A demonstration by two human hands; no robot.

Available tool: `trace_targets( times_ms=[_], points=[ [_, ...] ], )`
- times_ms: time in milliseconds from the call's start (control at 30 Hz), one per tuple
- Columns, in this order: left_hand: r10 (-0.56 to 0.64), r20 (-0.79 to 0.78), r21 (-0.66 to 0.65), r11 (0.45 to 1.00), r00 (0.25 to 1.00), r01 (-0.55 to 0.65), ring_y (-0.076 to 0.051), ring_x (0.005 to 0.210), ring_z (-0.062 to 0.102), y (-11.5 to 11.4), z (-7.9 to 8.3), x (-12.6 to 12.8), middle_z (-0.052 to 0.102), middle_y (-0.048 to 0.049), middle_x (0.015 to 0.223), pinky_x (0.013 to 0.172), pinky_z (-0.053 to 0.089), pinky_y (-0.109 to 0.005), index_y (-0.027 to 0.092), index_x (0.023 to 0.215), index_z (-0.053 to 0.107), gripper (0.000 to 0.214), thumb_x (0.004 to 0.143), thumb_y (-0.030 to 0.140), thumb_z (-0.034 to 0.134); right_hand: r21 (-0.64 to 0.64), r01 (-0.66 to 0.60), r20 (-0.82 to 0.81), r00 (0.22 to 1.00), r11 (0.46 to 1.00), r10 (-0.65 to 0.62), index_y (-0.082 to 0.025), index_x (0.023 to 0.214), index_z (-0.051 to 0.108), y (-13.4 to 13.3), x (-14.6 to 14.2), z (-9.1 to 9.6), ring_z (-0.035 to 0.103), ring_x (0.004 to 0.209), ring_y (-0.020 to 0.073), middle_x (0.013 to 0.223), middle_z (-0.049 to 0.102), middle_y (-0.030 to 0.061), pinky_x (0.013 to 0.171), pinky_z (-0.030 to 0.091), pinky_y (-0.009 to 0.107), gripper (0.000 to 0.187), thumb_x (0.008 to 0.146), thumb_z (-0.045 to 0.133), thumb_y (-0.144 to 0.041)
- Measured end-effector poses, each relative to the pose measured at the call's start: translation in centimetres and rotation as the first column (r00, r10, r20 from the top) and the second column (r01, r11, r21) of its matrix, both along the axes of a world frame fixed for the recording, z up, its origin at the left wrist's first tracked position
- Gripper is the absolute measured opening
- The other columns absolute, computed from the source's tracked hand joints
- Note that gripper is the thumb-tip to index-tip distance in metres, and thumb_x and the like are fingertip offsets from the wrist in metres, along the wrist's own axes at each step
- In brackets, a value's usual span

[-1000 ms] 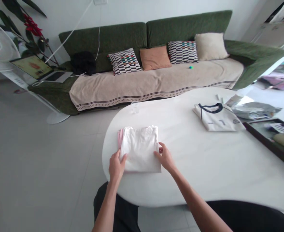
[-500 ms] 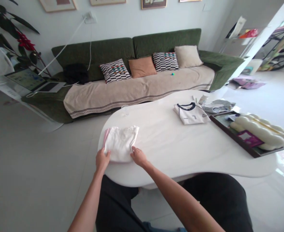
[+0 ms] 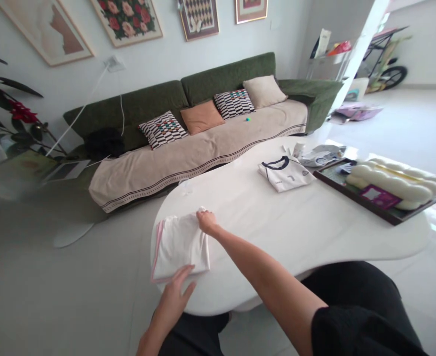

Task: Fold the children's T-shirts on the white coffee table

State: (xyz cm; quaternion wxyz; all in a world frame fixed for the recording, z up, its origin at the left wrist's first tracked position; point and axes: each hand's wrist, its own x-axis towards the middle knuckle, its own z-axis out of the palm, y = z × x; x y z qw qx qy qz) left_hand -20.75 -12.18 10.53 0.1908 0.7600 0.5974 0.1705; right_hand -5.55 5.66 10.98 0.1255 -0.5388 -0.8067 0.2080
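Observation:
A folded white cloth garment with a pink edge on its left (image 3: 181,247) lies flat at the left end of the white table (image 3: 247,237). My right hand (image 3: 206,221) pinches the garment's far right corner. Below the near edge of the cloth, my left hand (image 3: 175,296) has its fingers apart; the fingertips reach the cloth's front edge. Whether they press on it I cannot tell. Farther back on the table lies a folded white shirt (image 3: 286,175) with a dark collar.
At the table's right end sits a dark-rimmed tray (image 3: 355,198) holding a cream, puffy object (image 3: 396,183) and a purple card (image 3: 379,196). A crumpled plastic bag (image 3: 324,154) lies behind it. A green sofa (image 3: 158,104) with cushions stands beyond the table.
My right hand has moved from the cloth's near right side to its far right corner. My left hand has let go and drawn back toward me. The view has tilted.

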Motion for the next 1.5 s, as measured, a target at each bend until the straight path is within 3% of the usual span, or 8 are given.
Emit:
trace_targets(
  times_ms=[133, 267, 500, 633, 833, 967, 1267, 1500],
  points=[
    [0.039, -0.066, 0.318, 0.948, 0.997, -0.016, -0.023, 0.125, 0.033, 3.8, 3.7, -1.0, 0.037, -0.0102, 0.135, 0.102, 0.030, -0.041, 0.018, 0.132, 0.035, 0.055, 0.079, 0.023, 0.046, 0.109, -0.245, -0.015, 0.969, 0.963, 0.248, -0.018, 0.094, 0.057, -5.1, -0.1, 2.7, 0.052, 0.091, 0.0177, 0.092, 0.060, 0.0065, 0.077, 0.039, 0.028, 0.015, 0.082, 0.049, -0.021],
    [-0.162, -0.284, 0.176, 0.960, 0.945, 0.217, -0.025, 0.114, 0.046, 5.7, 6.7, -0.7, 0.059, -0.0056, 0.112, 0.104, 0.020, -0.052, 0.024, 0.108, 0.059, 0.037, 0.074, 0.015, 0.048, 0.335, -0.389, -0.053, 0.902, 0.858, 0.429, -0.020, 0.082, 0.056, -12.0, 5.0, 5.5, 0.050, 0.079, 0.0163, 0.080, 0.057, 0.0041, 0.070, 0.037, 0.027, 0.017, 0.087, 0.041, -0.026],
    [-0.241, -0.267, 0.164, 0.943, 0.933, 0.291, -0.022, 0.119, 0.041, 1.6, 9.8, 3.7, 0.049, -0.0036, 0.127, 0.104, 0.024, -0.043, 0.027, 0.121, 0.051, 0.048, 0.077, 0.014, 0.035, 0.106, -0.046, -0.472, 0.877, 0.993, 0.091, -0.019, 0.071, 0.050, -20.1, 20.1, 8.8, 0.048, 0.063, 0.0116, 0.069, 0.050, 0.0005, 0.059, 0.038, 0.022, 0.018, 0.086, 0.043, -0.027],
    [-0.276, -0.084, 0.094, 0.954, 0.957, 0.283, -0.020, 0.101, 0.055, 3.8, 13.1, 7.4, 0.062, -0.0036, 0.106, 0.090, 0.040, -0.031, 0.022, 0.105, 0.061, 0.036, 0.081, 0.021, 0.034, 0.187, 0.058, -0.507, 0.861, 0.981, 0.046, -0.018, 0.070, 0.054, -19.1, 24.5, 12.0, 0.049, 0.065, 0.0120, 0.070, 0.051, 0.0014, 0.060, 0.041, 0.024, 0.020, 0.083, 0.049, -0.032],
    [-0.283, 0.239, 0.223, 0.947, 0.929, 0.231, -0.014, 0.069, 0.056, 11.0, 23.3, 11.6, 0.061, -0.0025, 0.073, 0.062, 0.044, -0.021, 0.012, 0.082, 0.061, 0.038, 0.080, 0.046, 0.044, 0.293, 0.253, -0.714, 0.699, 0.922, 0.035, -0.016, 0.088, 0.058, -13.5, 27.9, 20.1, 0.053, 0.078, 0.0129, 0.088, 0.056, 0.0031, 0.065, 0.044, 0.026, 0.023, 0.075, 0.060, -0.035],
    [-0.372, 0.289, 0.192, 0.925, 0.882, 0.327, -0.010, 0.065, 0.054, 11.6, 28.4, 13.3, 0.055, 0.0004, 0.067, 0.060, 0.041, -0.018, 0.011, 0.071, 0.059, 0.038, 0.076, 0.048, 0.052, 0.261, 0.194, -0.809, 0.579, 0.946, 0.104, -0.015, 0.071, 0.050, -11.4, 30.0, 24.2, 0.045, 0.056, 0.0048, 0.065, 0.050, -0.0042, 0.055, 0.038, 0.019, 0.016, 0.077, 0.059, -0.026],
    [-0.480, 0.547, 0.392, 0.871, 0.686, 0.297, -0.014, 0.078, 0.057, 7.3, 30.6, 15.6, 0.056, -0.0025, 0.077, 0.072, 0.042, -0.027, 0.007, 0.091, 0.056, 0.039, 0.087, 0.042, 0.038, 0.281, 0.160, -0.714, 0.693, 0.946, 0.095, -0.012, 0.067, 0.044, -10.7, 33.7, 28.7, 0.038, 0.047, -0.0045, 0.062, 0.050, -0.0103, 0.046, 0.028, 0.014, 0.024, 0.074, 0.059, -0.029],
    [-0.331, -0.086, 0.132, 0.931, 0.940, 0.340, -0.007, 0.056, 0.047, 9.6, 30.1, 11.4, 0.051, 0.0044, 0.057, 0.058, 0.034, -0.015, 0.006, 0.077, 0.061, 0.045, 0.078, 0.050, 0.051, 0.330, 0.026, -0.173, 0.984, 0.944, 0.033, -0.003, 0.067, 0.060, -12.2, 37.8, 31.8, 0.033, 0.038, -0.0089, 0.049, 0.048, -0.0151, 0.040, 0.021, 0.012, 0.026, 0.062, 0.059, -0.029]
  ],
)
